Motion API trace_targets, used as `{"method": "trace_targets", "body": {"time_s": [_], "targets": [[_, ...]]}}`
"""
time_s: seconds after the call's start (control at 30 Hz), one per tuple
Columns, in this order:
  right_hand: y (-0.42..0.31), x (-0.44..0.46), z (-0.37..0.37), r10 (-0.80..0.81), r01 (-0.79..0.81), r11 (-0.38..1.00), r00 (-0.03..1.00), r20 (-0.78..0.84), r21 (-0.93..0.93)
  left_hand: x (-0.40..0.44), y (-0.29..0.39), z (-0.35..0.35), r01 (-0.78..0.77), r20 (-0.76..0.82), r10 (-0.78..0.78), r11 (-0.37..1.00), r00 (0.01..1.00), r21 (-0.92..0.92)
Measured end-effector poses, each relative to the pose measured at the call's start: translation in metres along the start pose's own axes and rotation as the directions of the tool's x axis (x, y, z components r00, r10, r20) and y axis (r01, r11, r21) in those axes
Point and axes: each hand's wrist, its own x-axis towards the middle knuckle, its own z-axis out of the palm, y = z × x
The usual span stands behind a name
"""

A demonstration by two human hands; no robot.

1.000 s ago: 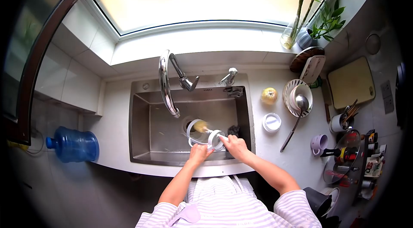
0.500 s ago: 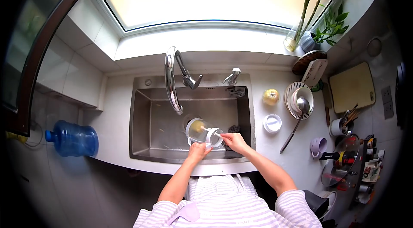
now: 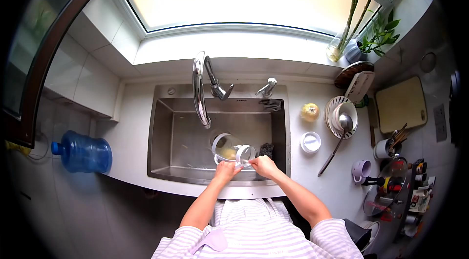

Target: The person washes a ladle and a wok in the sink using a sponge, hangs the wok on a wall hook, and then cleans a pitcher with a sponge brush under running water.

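Over the steel sink [image 3: 195, 112], a clear container with white rims [image 3: 222, 141] lies on its side, its neck toward my right hand. My left hand [image 3: 226, 171] is closed on the container's white handle at its lower edge. The fingers of my right hand [image 3: 264, 165] are pinched at the neck opening on a thin whitish handle. A yellowish brush head [image 3: 228, 153] shows inside the container. A dark scrubber [image 3: 266, 149] sits in the sink just above my right hand.
A chrome faucet [image 3: 201, 90] arches over the sink. On the right counter are a white lid [image 3: 310, 142], a wrapped yellowish round item [image 3: 309, 112], bowls with a ladle [image 3: 346, 122] and a purple mug [image 3: 361, 171]. A blue water jug [image 3: 85, 151] lies at the left.
The brush head has shifted within the container, now lower and nearer the neck. My right hand has moved slightly down. The whole view has shifted a little.
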Motion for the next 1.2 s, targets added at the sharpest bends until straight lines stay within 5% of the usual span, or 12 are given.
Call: {"method": "trace_targets", "body": {"time_s": [0.1,0.17,0.23,0.27,0.37,0.57,0.7,0.77,0.8,0.9,1.07,1.2], "targets": [[-0.003,0.002,-0.013,0.092,-0.068,0.942,0.994,-0.060,0.330,-0.002,0.002,-0.004,-0.003,0.032,0.003,1.000,0.999,0.006],[0.007,0.005,-0.003,0.091,-0.049,0.969,0.982,-0.163,0.241,-0.002,0.001,0.000,-0.009,-0.051,0.007,0.999,0.999,-0.041],[0.001,0.003,-0.002,0.118,-0.118,0.993,0.993,-0.015,-0.027,-0.002,0.002,0.000,-0.019,-0.057,0.017,0.999,0.998,-0.040],[0.011,0.006,0.005,-0.025,0.025,0.998,1.000,-0.006,0.052,-0.001,0.002,-0.001,-0.034,-0.062,0.031,0.999,0.998,-0.035],[0.011,0.003,-0.002,0.091,-0.041,0.965,0.979,-0.183,0.260,-0.002,0.002,-0.001,-0.020,-0.028,0.021,1.000,0.999,0.016],[0.008,0.002,0.001,0.016,-0.017,0.972,1.000,0.006,0.236,-0.002,0.000,0.000,-0.045,-0.032,0.046,0.999,0.998,0.022],[0.014,0.008,0.014,-0.014,0.034,0.996,0.970,-0.243,0.078,-0.005,0.004,-0.004,-0.016,-0.061,0.013,0.998,0.998,-0.058],[0.010,0.010,0.001,-0.059,0.065,0.981,0.997,-0.042,0.182,-0.002,0.002,-0.004,0.003,-0.082,-0.011,0.995,0.997,-0.099],[-0.011,0.006,-0.020,0.160,-0.189,0.922,0.981,0.112,0.339,-0.002,0.002,-0.003,-0.001,-0.080,-0.007,0.995,0.997,-0.100],[0.000,0.008,-0.005,0.070,-0.046,0.989,0.983,-0.169,0.143,-0.003,0.003,0.000,-0.030,-0.074,0.028,0.999,0.997,-0.025],[0.000,0.007,-0.012,0.126,-0.121,0.919,0.992,0.010,0.376,-0.001,0.000,0.000,-0.029,-0.009,0.029,1.000,1.000,-0.001],[0.000,0.008,-0.009,0.058,-0.055,0.990,0.998,-0.023,0.127,-0.004,0.004,-0.005,0.006,-0.021,-0.006,1.000,1.000,-0.007]]}}
